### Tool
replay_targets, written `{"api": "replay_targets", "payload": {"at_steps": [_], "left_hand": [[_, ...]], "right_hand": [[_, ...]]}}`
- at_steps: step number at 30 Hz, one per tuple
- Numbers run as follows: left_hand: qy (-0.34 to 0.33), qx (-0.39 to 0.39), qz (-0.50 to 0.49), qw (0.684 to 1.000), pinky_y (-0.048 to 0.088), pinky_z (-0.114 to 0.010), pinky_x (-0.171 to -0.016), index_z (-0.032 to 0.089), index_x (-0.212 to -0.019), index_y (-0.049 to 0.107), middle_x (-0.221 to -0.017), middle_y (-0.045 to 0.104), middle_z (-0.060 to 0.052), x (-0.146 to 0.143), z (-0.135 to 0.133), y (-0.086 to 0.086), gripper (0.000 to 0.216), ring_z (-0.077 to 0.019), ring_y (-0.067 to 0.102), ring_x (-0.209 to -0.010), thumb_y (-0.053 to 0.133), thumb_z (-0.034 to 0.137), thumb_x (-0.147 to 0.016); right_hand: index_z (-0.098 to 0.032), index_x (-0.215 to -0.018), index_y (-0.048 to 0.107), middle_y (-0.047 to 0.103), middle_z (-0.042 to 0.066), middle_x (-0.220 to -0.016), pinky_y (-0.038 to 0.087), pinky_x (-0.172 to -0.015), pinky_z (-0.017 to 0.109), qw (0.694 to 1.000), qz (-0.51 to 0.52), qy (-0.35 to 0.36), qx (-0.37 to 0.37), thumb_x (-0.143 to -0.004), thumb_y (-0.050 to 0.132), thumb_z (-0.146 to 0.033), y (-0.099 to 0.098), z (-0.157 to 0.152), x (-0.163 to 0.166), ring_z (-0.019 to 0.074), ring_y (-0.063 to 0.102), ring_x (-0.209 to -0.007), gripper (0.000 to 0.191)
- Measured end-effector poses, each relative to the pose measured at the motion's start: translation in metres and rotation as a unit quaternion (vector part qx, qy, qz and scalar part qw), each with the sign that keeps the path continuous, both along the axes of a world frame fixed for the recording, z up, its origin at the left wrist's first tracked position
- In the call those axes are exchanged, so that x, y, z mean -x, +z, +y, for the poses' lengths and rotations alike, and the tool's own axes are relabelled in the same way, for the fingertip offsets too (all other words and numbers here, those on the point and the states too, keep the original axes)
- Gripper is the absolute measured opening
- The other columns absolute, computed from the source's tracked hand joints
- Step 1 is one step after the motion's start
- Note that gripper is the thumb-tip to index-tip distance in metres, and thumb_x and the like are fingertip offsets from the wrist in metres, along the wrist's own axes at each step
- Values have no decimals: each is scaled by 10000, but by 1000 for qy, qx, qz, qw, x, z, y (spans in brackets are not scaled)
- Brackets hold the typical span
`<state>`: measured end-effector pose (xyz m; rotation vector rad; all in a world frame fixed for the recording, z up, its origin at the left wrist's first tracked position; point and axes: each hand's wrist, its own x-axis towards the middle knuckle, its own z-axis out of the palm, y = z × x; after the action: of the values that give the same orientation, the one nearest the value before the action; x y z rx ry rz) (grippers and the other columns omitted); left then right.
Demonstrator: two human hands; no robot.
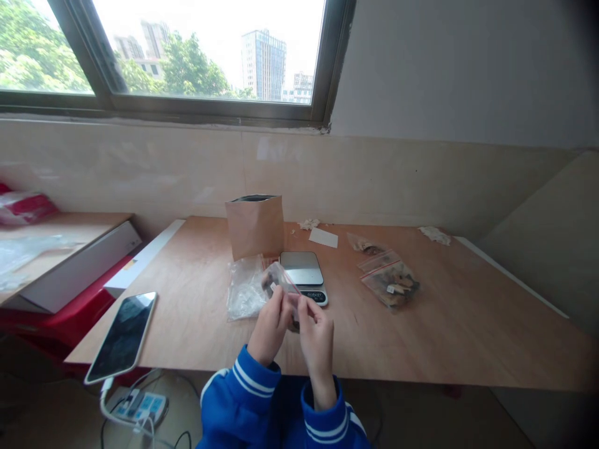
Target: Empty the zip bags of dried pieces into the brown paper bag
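Between my two hands is a small clear zip bag (279, 276) with a red seal line and dark contents I cannot make out. My left hand (270, 324) pinches it on one side, and my right hand (316, 330) pinches it near the seal. Just beyond my hands lies a kitchen scale (302, 269) with a silver plate and a dark display; the bag covers part of it. A flat pile of clear plastic bags (244, 293) sits left of the scale. Behind them a brown paper pouch (255, 227) stands upright with its top open.
Filled zip bags (392, 284) lie on the wooden table (449, 330) to the right. A white card (323, 237) and crumpled tissue (435, 235) are at the back. A phone (122, 337) on a charging cable rests over the left edge, above a power strip (140, 406).
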<state>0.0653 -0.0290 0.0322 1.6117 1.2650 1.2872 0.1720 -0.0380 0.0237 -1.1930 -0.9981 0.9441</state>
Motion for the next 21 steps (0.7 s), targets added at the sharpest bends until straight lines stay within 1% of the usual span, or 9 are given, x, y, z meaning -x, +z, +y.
{"api": "replay_targets", "payload": {"at_steps": [3,5,8,11,13,16,18,20,21], "left_hand": [[66,-10,25,997,347,-251,-524,230,-709,373,-539,419,55,11,-2,2,245,-118,427,-493,412,370,-906],[70,-16,36,997,355,-254,-548,225,-689,371,-546,435,49,18,1,5,263,-117,439,-512,422,370,-902],[24,-12,8,1000,367,-259,-562,218,-686,401,-575,448,34,23,7,10,310,-120,443,-543,411,429,-913],[-14,0,-45,999,374,-263,-570,212,-682,416,-602,440,24,23,15,16,379,-119,426,-566,425,523,-898],[-35,27,-94,995,386,-261,-570,211,-678,412,-612,440,23,23,20,18,409,-116,427,-574,453,568,-873],[-50,87,-187,977,411,-257,-548,218,-695,394,-625,449,26,24,29,17,401,-125,470,-587,486,585,-828],[-47,112,-213,970,427,-263,-540,221,-694,384,-631,447,30,27,35,13,373,-133,493,-591,495,560,-804],[-6,97,-158,983,434,-273,-554,220,-664,382,-616,423,34,30,40,9,342,-134,480,-585,493,509,-807],[38,69,-106,991,440,-283,-577,217,-654,389,-619,423,31,32,41,8,322,-137,474,-594,500,475,-813]], "right_hand": [[-157,-868,747,757,123,-933,520,-816,365,994,14,-109,12,-848,554,-576,-9,6,-20,265,697,-880,461],[-144,-871,745,757,134,-931,512,-829,380,993,35,-114,17,-832,568,-594,-14,9,-31,275,693,-895,485],[-157,-981,742,732,123,-1086,481,-925,386,995,84,-48,8,-869,499,-613,-21,13,-28,266,657,-1049,529],[-197,-1120,695,674,84,-1236,470,-970,386,983,177,-35,25,-878,445,-643,-26,17,-9,245,603,-1166,565],[-215,-1152,675,675,70,-1235,491,-951,397,967,250,4,52,-850,472,-660,-28,19,5,251,611,-1156,574],[-228,-1163,672,706,66,-1173,520,-917,420,937,324,111,61,-839,462,-680,-25,19,19,267,645,-1101,595],[-228,-1181,662,715,69,-1149,539,-871,433,922,355,142,67,-841,441,-692,-22,17,22,276,665,-1060,617],[-219,-1195,653,724,78,-1123,553,-817,432,909,382,141,92,-839,447,-688,-21,15,23,281,682,-1013,624],[-214,-1202,649,732,82,-1102,558,-792,425,905,391,131,105,-837,462,-675,-21,15,22,281,689,-990,617]]}}
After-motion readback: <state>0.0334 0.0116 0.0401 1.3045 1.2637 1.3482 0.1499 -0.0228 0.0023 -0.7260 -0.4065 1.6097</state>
